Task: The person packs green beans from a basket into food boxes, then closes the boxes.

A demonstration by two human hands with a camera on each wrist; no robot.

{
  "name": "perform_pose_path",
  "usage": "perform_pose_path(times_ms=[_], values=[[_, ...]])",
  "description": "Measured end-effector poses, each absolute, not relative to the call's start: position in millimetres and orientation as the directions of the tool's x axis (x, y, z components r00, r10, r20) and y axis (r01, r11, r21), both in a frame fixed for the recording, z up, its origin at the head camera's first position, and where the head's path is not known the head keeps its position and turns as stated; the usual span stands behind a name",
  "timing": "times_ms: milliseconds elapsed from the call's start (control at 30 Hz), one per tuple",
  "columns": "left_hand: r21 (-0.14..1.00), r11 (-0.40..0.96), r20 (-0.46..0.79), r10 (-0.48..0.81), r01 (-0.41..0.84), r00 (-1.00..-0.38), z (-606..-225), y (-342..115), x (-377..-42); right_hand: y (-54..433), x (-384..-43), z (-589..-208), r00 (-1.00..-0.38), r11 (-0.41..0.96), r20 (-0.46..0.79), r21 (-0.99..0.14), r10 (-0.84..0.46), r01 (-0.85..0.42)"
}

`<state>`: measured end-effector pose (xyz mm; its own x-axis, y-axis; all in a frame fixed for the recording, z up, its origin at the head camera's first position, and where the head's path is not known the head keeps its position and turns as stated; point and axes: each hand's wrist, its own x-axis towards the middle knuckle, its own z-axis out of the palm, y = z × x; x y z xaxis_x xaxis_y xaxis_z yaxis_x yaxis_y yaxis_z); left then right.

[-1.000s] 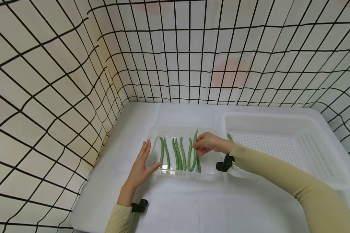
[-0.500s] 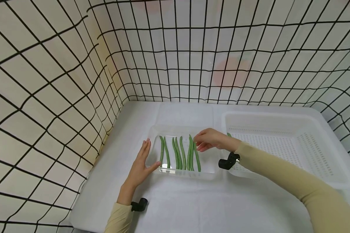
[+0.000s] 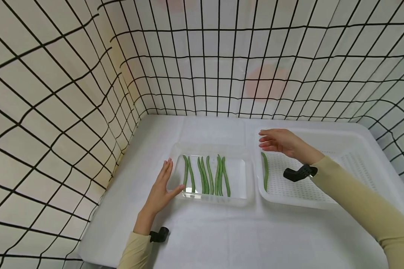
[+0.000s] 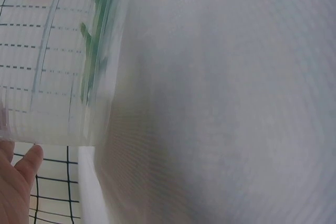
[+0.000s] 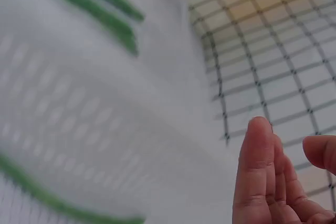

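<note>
A clear plastic tray (image 3: pixel 237 201) stands in the middle of the table with several green beans (image 3: pixel 202 175) lying side by side in it. My left hand (image 3: pixel 159 188) rests at the tray's left end, fingers straight, thumb at the front left corner; the left wrist view shows its fingertips right at the tray's end wall. Over the white perforated basket (image 3: pixel 299 205) hovers my right hand (image 3: pixel 279 142), fingers extended and holding nothing. One green bean (image 3: pixel 265 172) lies along the basket's left side, below that hand.
Black wire mesh (image 3: pixel 219 67) surrounds the table at the back and sides. A white cloth (image 3: pixel 215 235) covers the table. The basket stands close to the right of the tray.
My right hand has let go of a bean in the tray, then moved right to above the basket. That bean now lies beside the others. The left hand has stayed put.
</note>
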<state>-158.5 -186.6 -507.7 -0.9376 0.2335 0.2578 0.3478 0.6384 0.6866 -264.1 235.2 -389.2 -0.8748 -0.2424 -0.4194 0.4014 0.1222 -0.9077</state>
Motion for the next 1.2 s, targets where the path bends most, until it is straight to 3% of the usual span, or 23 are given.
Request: perform_pose_path(times_ms=[267, 500, 667, 1200], values=[[0.687, 0.632, 0.266, 0.24, 0.359, -0.933, -510, -187, -159, 285, -262, -439, -0.8, 0.259, -0.559, -0.824, -0.218, 0.505], [0.685, 0.633, 0.274, 0.234, 0.361, -0.933, -508, -187, -158, 288, -254, -464, -0.746, 0.409, -0.647, -0.73, -0.157, 0.547], [0.682, 0.634, 0.278, 0.235, 0.364, -0.931, -508, -187, -158, 277, -250, -471, -0.76, 0.485, -0.635, -0.714, -0.141, 0.506], [0.676, 0.642, 0.278, 0.232, 0.361, -0.932, -509, -186, -158, 255, -252, -480, -0.827, 0.495, -0.558, -0.74, -0.073, 0.456]])
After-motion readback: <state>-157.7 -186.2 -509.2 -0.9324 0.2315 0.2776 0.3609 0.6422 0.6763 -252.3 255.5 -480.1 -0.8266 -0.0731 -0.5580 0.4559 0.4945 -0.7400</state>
